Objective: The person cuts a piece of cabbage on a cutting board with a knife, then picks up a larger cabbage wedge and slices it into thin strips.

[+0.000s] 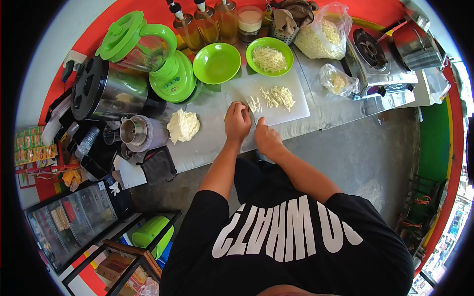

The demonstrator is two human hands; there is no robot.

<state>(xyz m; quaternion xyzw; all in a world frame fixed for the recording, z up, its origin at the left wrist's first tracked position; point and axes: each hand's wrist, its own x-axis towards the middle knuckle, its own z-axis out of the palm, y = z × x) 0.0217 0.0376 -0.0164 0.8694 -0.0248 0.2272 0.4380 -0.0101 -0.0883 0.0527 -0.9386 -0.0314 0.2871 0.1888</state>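
A white cutting board lies on the metal counter. Near its left front part, my right hand is closed round the handle of a knife, whose blade points away from me. My left hand is closed on the board just left of the blade; what its fingers hold is hidden. Beside the blade lie a few pale cut strips, and farther right a larger pile of strips. Behind the board stand a green bowl of pale shreds and a green bowl with nothing in it.
A white crumpled bundle lies left of the board. A green blender, a steel pot and bottles stand farther back. At right are a bag of shreds, a small bag and a gas stove.
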